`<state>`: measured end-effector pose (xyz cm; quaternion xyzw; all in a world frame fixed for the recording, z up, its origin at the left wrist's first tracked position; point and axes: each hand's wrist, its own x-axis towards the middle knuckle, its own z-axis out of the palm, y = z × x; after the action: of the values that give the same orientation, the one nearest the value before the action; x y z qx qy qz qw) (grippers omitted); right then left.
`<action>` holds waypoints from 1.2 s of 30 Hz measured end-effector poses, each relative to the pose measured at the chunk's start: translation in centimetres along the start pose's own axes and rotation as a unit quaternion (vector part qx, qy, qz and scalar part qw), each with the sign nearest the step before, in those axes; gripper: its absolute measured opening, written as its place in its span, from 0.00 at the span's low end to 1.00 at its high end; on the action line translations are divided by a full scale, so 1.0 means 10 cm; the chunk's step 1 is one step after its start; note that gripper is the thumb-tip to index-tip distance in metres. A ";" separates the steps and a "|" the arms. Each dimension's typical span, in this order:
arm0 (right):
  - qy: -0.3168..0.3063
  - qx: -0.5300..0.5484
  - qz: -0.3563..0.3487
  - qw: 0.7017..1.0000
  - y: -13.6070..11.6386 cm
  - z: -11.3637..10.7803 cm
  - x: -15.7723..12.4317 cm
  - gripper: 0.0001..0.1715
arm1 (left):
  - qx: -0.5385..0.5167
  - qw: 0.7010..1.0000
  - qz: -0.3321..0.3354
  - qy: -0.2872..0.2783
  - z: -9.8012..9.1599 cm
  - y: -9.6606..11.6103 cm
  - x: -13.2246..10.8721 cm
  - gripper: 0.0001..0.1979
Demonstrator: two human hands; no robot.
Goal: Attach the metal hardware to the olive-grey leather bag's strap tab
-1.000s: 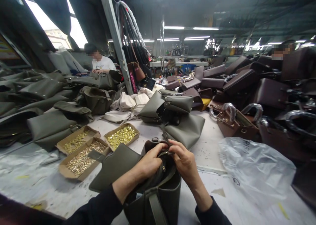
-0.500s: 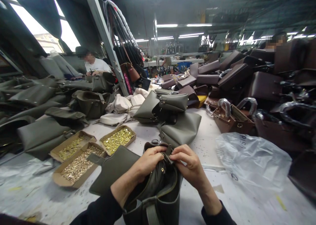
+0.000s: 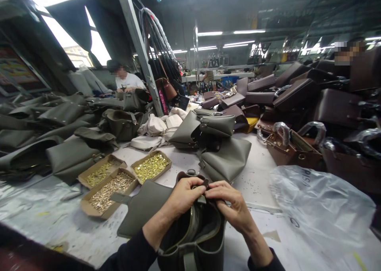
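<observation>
An olive-green handbag (image 3: pixel 208 249) stands upright in front of me with its zipped mouth open. Its flap (image 3: pixel 144 207) spreads out to the left, a narrow tab at its end. My left hand (image 3: pixel 186 195) pinches the bag's far rim near a short strap tab. Opposite it, my right hand (image 3: pixel 229 201) is closed on the same tab, fingertips almost meeting the left ones. Whatever small part may sit between the fingertips is hidden. Left of the bag are cardboard trays of small metal pieces, one gold-filled tray (image 3: pixel 151 166) and one copper-coloured tray (image 3: pixel 110 193).
Olive bags (image 3: pixel 71 156) are heaped at the left, and another olive bag (image 3: pixel 226 156) lies just beyond my hands. Brown handbags (image 3: pixel 294 148) pile up at the right behind a clear plastic bag (image 3: pixel 321 199). A metal post (image 3: pixel 139 45) rises at the back, near a seated person (image 3: pixel 129 80).
The view has swung left, so everything appears shifted right. My hands stay on the bag's far rim; the fingers have drawn closer together, and the right hand lies flatter over the tab.
</observation>
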<state>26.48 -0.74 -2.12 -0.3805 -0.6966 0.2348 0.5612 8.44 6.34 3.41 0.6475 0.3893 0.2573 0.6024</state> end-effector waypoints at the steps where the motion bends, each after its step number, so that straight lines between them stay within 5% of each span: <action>1: 0.014 0.003 0.005 1.000 0.02 0.01 -0.01 0.25 | 0.000 1.000 0.006 0.009 -0.01 0.00 -0.01 0.16; 10: 0.091 -0.008 0.094 0.991 0.13 0.07 -0.13 0.16 | 0.052 0.995 0.039 0.070 -0.15 0.01 -0.24 0.13; 18: 0.054 -0.063 0.085 0.993 0.05 0.09 -0.14 0.15 | 0.168 0.975 0.102 0.100 -0.17 -0.08 -0.33 0.06; 22: 0.002 -0.177 0.009 0.984 -0.09 -0.07 0.12 0.14 | 0.230 0.960 0.110 0.119 -0.19 -0.07 -0.39 0.06; 25: 0.010 -0.222 -0.053 0.973 -0.27 -0.07 0.57 0.13 | 0.274 0.948 0.112 0.118 -0.22 -0.07 -0.42 0.06; 29: -0.129 -0.258 -0.023 0.957 -0.40 0.34 1.36 0.11 | 0.337 0.935 0.070 0.087 -0.19 -0.10 -0.42 0.09; 32: -0.319 -0.408 0.002 0.855 -0.31 0.88 1.87 0.17 | 0.366 0.926 0.068 0.053 -0.12 -0.14 -0.38 0.12; 36: -0.423 -0.455 0.016 0.783 0.03 1.58 2.23 0.10 | 0.348 0.932 0.099 0.009 -0.01 -0.24 -0.24 0.14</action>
<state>9.60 18.69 6.98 -0.4654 -0.8838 0.0366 -0.0317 6.58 4.35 1.43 0.8495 0.3939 0.1695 0.3074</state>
